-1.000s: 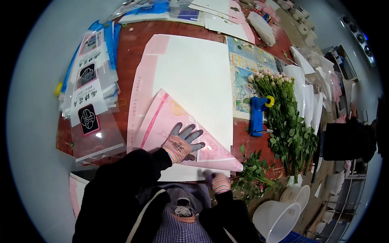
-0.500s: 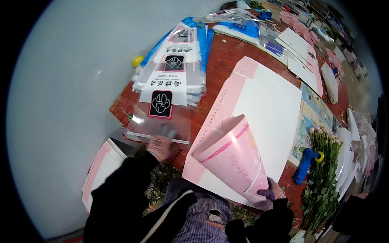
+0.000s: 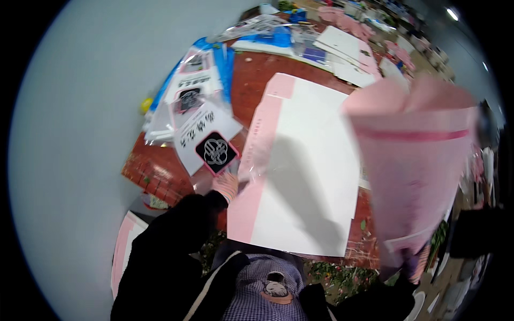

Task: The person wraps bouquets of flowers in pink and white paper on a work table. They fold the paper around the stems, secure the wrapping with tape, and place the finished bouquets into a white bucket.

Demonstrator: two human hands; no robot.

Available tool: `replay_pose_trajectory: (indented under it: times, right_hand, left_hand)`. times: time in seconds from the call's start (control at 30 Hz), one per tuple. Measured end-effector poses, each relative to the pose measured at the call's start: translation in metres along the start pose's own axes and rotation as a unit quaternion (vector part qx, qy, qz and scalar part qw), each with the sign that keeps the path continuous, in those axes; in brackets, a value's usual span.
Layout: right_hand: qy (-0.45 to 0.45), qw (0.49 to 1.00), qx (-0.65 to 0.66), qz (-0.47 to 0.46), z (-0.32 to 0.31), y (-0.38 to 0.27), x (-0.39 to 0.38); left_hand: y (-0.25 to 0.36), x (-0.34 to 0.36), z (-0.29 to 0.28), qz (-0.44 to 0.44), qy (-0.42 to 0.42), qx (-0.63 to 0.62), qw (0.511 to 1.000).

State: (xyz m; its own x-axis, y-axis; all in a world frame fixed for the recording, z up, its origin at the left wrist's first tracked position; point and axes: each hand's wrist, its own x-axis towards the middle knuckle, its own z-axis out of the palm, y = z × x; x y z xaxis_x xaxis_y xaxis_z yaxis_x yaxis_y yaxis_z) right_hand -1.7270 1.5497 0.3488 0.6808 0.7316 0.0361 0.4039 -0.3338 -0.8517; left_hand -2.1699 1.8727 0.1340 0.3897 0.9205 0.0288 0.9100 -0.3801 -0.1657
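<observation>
The red counter (image 3: 257,75) carried a large white sheet (image 3: 316,139) with a pink border, lying flat. At its right, a pink paper cone (image 3: 415,171) rose wide end up, its narrow bottom in the grip of the right hand (image 3: 420,265). Leftward, the left hand (image 3: 226,185) had a narrow grip on a clear sleeve (image 3: 216,152) bearing a black emblem.

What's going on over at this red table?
A person's gloved right hand holds up a pink paper cone by its narrow lower end, with the wide end up. The left hand is at the near end of a clear sleeve with a black square on it. A large white-and-pink sheet lies on the table.
</observation>
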Motion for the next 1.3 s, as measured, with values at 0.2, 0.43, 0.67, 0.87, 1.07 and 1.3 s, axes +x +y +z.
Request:
replay_pose_trajectory:
  times: [0.2, 0.43, 0.67, 0.87, 1.07, 1.3]
  right_hand:
    - [0.264, 0.897, 0.326, -0.138, -0.102, -0.004, -0.014]
    - [0.197, 0.803, 0.554, -0.093, -0.020, -0.021, -0.047]
    - [0.177, 0.786, 0.589, -0.061, 0.039, 0.125, -0.034]
    - [0.249, 0.813, 0.526, 0.025, 0.051, 0.116, -0.031]
    - [0.082, 0.737, 0.666, -0.074, 0.018, 0.107, -0.045]
    - [0.204, 0.790, 0.578, 0.016, 0.037, 0.162, -0.032]
  left_hand:
    - [0.025, -0.016, -0.010, 0.153, -0.157, -0.128, 0.967]
    - [0.083, -0.011, 0.014, 0.251, -0.044, -0.041, 0.966]
    - [0.128, -0.002, -0.063, 0.046, -0.236, -0.144, 0.960]
    - [0.108, -0.021, -0.012, 0.009, -0.270, -0.396, 0.878]
    - [0.101, -0.021, -0.034, -0.190, -0.341, -0.671, 0.631]
    - [0.100, -0.020, -0.004, -0.095, -0.286, -0.494, 0.815]
